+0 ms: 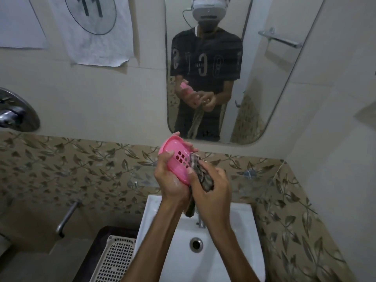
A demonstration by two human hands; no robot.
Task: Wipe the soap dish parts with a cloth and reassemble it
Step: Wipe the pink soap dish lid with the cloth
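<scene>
A pink oval soap dish part (pixel 174 151) with a grid of square holes is held tilted above the sink. My left hand (pixel 172 178) grips it from below, thumb over its front rim and fingertips on its far edge. My right hand (pixel 211 186) holds a bunched checked cloth (pixel 204 178) and presses it against the right end of the pink part. A tail of the cloth hangs down between my wrists toward the tap. No other soap dish part is in sight.
A white sink (pixel 162 226) with a metal drain (pixel 196 243) lies under my hands, its tap (pixel 201 221) behind the cloth tail. A white perforated basket (pixel 116 259) stands at the left. The mirror (pixel 250 88) hangs ahead, a wall tap (pixel 66 218) at left.
</scene>
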